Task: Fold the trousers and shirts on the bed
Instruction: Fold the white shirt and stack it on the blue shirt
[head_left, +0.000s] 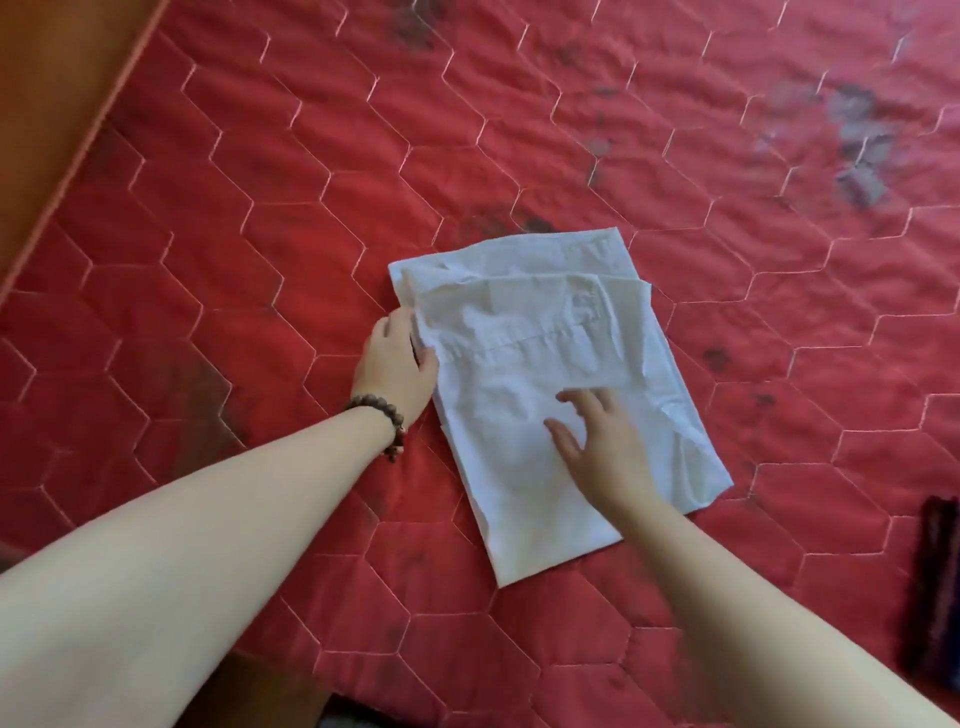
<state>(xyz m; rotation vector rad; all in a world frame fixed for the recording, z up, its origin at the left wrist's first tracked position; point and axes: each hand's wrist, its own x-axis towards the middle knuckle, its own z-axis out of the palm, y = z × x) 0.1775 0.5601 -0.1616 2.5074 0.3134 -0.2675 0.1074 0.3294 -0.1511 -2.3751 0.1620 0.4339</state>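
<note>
Head view, items listed left to right. Wooden bed edge (47, 104): ran along the far left. Red quilt (260, 218): covered the bed, stitched in hexagons. Left hand (397, 364): beaded bracelet (387, 415) at the wrist, fingers tucked at the left edge of the shirt, seemingly pinching the layers. White shirt (519, 374): lay mid-bed, already folded into a rough rectangle; judged light, soft and limp, prone to slipping out of its fold, best taken at edges or corners. Right hand (602, 441): fingers spread and relaxed, blurred, flat over the shirt, grasping nothing. Dark cloth (935, 582): at the right margin, kind unclear.
</note>
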